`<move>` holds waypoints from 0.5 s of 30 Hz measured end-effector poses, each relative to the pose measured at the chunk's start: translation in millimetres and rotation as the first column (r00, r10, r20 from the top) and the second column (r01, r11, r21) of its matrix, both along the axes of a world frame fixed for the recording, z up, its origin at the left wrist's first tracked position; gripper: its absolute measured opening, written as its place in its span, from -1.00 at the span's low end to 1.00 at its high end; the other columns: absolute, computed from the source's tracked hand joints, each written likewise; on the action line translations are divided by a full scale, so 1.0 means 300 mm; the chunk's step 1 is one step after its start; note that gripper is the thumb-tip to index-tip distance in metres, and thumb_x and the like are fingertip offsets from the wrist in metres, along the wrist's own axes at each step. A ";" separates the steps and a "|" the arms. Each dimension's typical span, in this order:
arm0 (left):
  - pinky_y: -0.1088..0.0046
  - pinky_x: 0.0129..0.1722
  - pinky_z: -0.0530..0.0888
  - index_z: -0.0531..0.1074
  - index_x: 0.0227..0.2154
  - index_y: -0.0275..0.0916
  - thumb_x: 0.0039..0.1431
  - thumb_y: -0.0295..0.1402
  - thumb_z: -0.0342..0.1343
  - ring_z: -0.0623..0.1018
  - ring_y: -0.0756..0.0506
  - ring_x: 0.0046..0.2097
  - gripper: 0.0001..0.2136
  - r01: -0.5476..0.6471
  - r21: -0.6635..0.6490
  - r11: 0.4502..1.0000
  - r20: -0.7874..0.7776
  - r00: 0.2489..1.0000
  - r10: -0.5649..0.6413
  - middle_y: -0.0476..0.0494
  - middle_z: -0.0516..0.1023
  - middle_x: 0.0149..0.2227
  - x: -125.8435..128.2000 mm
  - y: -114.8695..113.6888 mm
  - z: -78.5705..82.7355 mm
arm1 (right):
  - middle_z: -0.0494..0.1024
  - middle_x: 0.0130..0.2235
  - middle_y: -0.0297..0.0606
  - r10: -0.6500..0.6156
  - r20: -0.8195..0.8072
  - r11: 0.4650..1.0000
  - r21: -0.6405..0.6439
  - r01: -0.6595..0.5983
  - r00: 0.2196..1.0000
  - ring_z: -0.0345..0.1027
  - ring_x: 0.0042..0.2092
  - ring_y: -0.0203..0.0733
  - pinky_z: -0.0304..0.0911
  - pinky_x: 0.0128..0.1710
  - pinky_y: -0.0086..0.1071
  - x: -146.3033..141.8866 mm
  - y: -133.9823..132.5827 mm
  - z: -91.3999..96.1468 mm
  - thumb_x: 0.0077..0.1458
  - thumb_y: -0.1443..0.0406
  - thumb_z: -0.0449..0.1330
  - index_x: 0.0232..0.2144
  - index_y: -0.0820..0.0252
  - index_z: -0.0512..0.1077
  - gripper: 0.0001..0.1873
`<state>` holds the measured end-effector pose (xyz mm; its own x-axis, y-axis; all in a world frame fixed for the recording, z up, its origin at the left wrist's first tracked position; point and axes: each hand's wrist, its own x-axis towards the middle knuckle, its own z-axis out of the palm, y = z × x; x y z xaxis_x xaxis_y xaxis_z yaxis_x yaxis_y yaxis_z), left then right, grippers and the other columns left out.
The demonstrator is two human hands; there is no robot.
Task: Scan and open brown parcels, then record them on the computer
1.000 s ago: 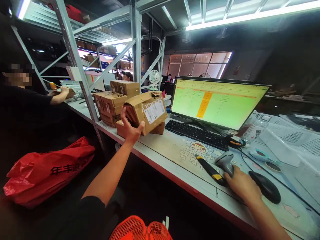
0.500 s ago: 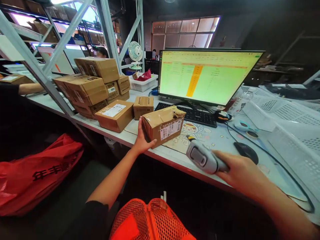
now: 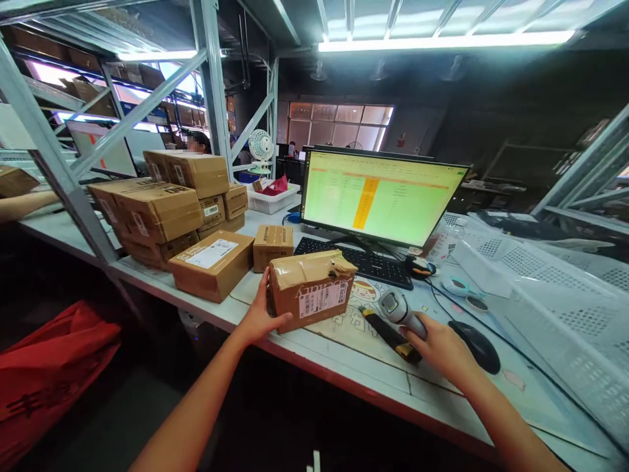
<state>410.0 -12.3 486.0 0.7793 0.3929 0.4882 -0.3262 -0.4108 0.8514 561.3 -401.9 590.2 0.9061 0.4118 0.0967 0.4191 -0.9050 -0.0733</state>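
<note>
My left hand (image 3: 260,316) grips the left end of a taped cardboard box (image 3: 311,288) that rests on the table (image 3: 344,357), its barcode label facing me. My right hand (image 3: 441,346) is closed round the handle of a grey barcode scanner (image 3: 400,312), whose head points toward the box. A black and yellow utility knife (image 3: 388,334) lies on the table just below the scanner. Right of my right hand sits a black mouse (image 3: 476,345).
Several stacked cardboard boxes (image 3: 162,210) stand at the left, with two single boxes (image 3: 212,262) nearer me. A monitor (image 3: 381,196) and keyboard (image 3: 358,259) lie behind. White mesh baskets (image 3: 550,282) fill the right. A red bag (image 3: 49,373) is on the floor. Another person's arm (image 3: 22,204) is at far left.
My left hand brought the box from the air down onto the table. My right hand picked up the scanner, aimed it at the box, then lowered it toward the table.
</note>
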 end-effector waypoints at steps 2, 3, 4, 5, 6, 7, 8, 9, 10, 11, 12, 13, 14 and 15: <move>-0.10 0.45 0.25 -0.33 0.58 0.00 0.04 -0.03 0.47 0.28 -0.38 0.49 0.26 0.081 -0.045 0.996 -0.027 0.996 -0.082 -0.41 0.13 0.52 -0.001 0.015 0.012 | 0.72 -0.06 0.10 -0.153 0.001 0.988 -0.036 0.153 0.988 0.63 -0.04 0.21 0.43 -0.07 -0.07 0.063 -0.033 -0.037 0.32 0.07 -0.01 0.16 0.30 0.49 -0.42; -0.10 0.46 0.24 -0.34 0.58 0.01 0.05 -0.05 0.47 0.26 -0.38 0.50 0.26 0.096 -0.064 0.993 -0.034 0.995 -0.099 -0.40 0.12 0.53 -0.001 0.016 0.013 | 0.69 0.00 0.15 -0.206 0.007 0.977 -0.054 0.206 0.979 0.62 0.01 0.23 0.42 -0.03 -0.05 0.083 -0.047 -0.054 0.34 0.08 -0.04 0.18 0.37 0.47 -0.40; -0.10 0.46 0.24 -0.34 0.58 0.02 0.05 -0.06 0.47 0.26 -0.38 0.50 0.25 0.091 -0.077 0.993 -0.038 0.995 -0.095 -0.38 0.12 0.53 -0.001 0.014 0.012 | 0.67 0.05 0.18 -0.244 0.014 0.967 -0.072 0.245 0.970 0.60 0.06 0.24 0.42 0.01 -0.04 0.095 -0.059 -0.069 0.35 0.10 -0.06 0.19 0.41 0.45 -0.39; -0.09 0.46 0.25 -0.33 0.58 0.02 0.05 -0.07 0.48 0.26 -0.38 0.50 0.25 0.080 -0.085 0.993 -0.043 0.996 -0.084 -0.37 0.12 0.53 -0.001 0.010 0.008 | 0.65 0.08 0.20 -0.271 0.020 0.958 -0.093 0.272 0.962 0.59 0.09 0.24 0.41 0.03 -0.03 0.101 -0.068 -0.078 0.36 0.10 -0.07 0.20 0.43 0.44 -0.38; -0.09 0.46 0.25 -0.32 0.58 0.02 0.05 -0.07 0.48 0.27 -0.38 0.49 0.25 0.068 -0.090 0.994 -0.050 0.996 -0.073 -0.36 0.13 0.53 -0.001 0.004 0.003 | 0.64 0.09 0.21 -0.287 0.021 0.951 -0.116 0.288 0.958 0.58 0.10 0.24 0.41 0.03 -0.03 0.103 -0.073 -0.079 0.36 0.10 -0.07 0.21 0.44 0.43 -0.38; -0.09 0.46 0.26 -0.31 0.58 0.02 0.04 -0.07 0.49 0.28 -0.38 0.49 0.26 0.059 -0.093 0.994 -0.058 0.996 -0.064 -0.36 0.14 0.53 -0.001 -0.001 -0.003 | 0.65 0.07 0.21 -0.297 0.014 0.944 -0.143 0.296 0.955 0.59 0.09 0.24 0.42 0.01 -0.03 0.102 -0.075 -0.071 0.36 0.08 -0.06 0.19 0.43 0.45 -0.38; -0.09 0.45 0.27 -0.31 0.58 0.01 0.03 -0.07 0.50 0.30 -0.38 0.48 0.27 0.052 -0.096 0.994 -0.067 0.996 -0.059 -0.36 0.15 0.52 -0.001 -0.006 -0.009 | 0.66 0.03 0.21 -0.305 0.003 0.939 -0.166 0.301 0.952 0.60 0.05 0.24 0.43 -0.02 -0.04 0.103 -0.071 -0.053 0.36 0.06 -0.04 0.16 0.41 0.48 -0.39; -0.09 0.45 0.27 -0.31 0.58 0.01 0.02 -0.06 0.51 0.31 -0.38 0.47 0.27 0.044 -0.099 0.994 -0.076 0.996 -0.052 -0.36 0.17 0.52 -0.001 -0.008 -0.014 | 0.67 -0.02 0.22 -0.306 0.002 0.938 -0.173 0.302 0.952 0.61 0.01 0.24 0.43 -0.07 -0.05 0.107 -0.061 -0.026 0.35 0.04 -0.02 0.10 0.40 0.52 -0.40; -0.09 0.45 0.27 -0.30 0.58 0.00 0.01 -0.06 0.52 0.31 -0.38 0.47 0.28 0.033 -0.099 0.995 -0.084 0.996 -0.042 -0.37 0.17 0.51 -0.001 -0.009 -0.019 | 0.68 -0.05 0.23 -0.301 0.006 0.939 -0.173 0.297 0.954 0.62 -0.03 0.23 0.43 -0.11 -0.06 0.117 -0.044 0.006 0.35 0.04 -0.01 0.04 0.38 0.55 -0.42; -0.10 0.46 0.26 -0.29 0.58 0.00 0.00 -0.05 0.52 0.30 -0.38 0.48 0.29 0.017 -0.097 0.995 -0.091 0.996 -0.026 -0.36 0.17 0.52 -0.001 -0.007 -0.022 | 0.67 -0.07 0.24 -0.286 0.041 0.945 -0.150 0.289 0.957 0.61 -0.05 0.22 0.42 -0.13 -0.07 0.136 -0.020 0.039 0.35 0.03 -0.02 -0.01 0.37 0.58 -0.43; -0.10 0.46 0.24 -0.28 0.58 0.00 -0.02 -0.04 0.53 0.28 -0.38 0.49 0.29 -0.003 -0.092 0.996 -0.097 0.995 -0.006 -0.36 0.15 0.52 -0.002 -0.005 -0.024 | 0.67 -0.05 0.27 -0.243 0.100 0.962 -0.105 0.253 0.965 0.60 -0.04 0.22 0.41 -0.12 -0.08 0.162 0.011 0.069 0.36 0.09 -0.04 -0.02 0.39 0.58 -0.45; -0.10 0.47 0.23 -0.26 0.58 0.01 -0.03 -0.04 0.53 0.25 -0.38 0.50 0.29 -0.023 -0.083 0.996 -0.103 0.995 0.015 -0.34 0.13 0.53 -0.002 -0.001 -0.025 | 0.66 0.02 0.24 -0.183 0.105 0.976 -0.096 0.194 0.977 0.58 0.02 0.16 0.39 -0.05 -0.12 0.197 0.047 0.092 0.37 0.16 -0.06 0.03 0.36 0.57 -0.48; -0.10 0.48 0.21 -0.23 0.58 0.02 -0.05 -0.03 0.54 0.23 -0.39 0.51 0.28 -0.041 -0.074 0.996 -0.108 0.994 0.033 -0.32 0.12 0.54 -0.002 0.002 -0.025 | 0.66 0.06 0.14 -0.133 0.091 0.985 -0.097 0.142 0.987 0.55 0.08 0.08 0.37 0.02 -0.18 0.237 0.086 0.105 0.37 0.20 -0.04 0.03 0.30 0.56 -0.54; -0.10 0.48 0.21 -0.20 0.57 0.03 -0.06 -0.03 0.54 0.22 -0.39 0.51 0.27 -0.054 -0.066 0.996 -0.112 0.993 0.046 -0.31 0.12 0.54 -0.002 0.006 -0.025 | 0.67 0.05 0.04 -0.074 0.061 0.991 -0.105 0.080 0.995 0.52 0.12 0.00 0.34 0.09 -0.24 0.279 0.125 0.110 0.37 0.23 0.01 -0.02 0.23 0.58 -0.61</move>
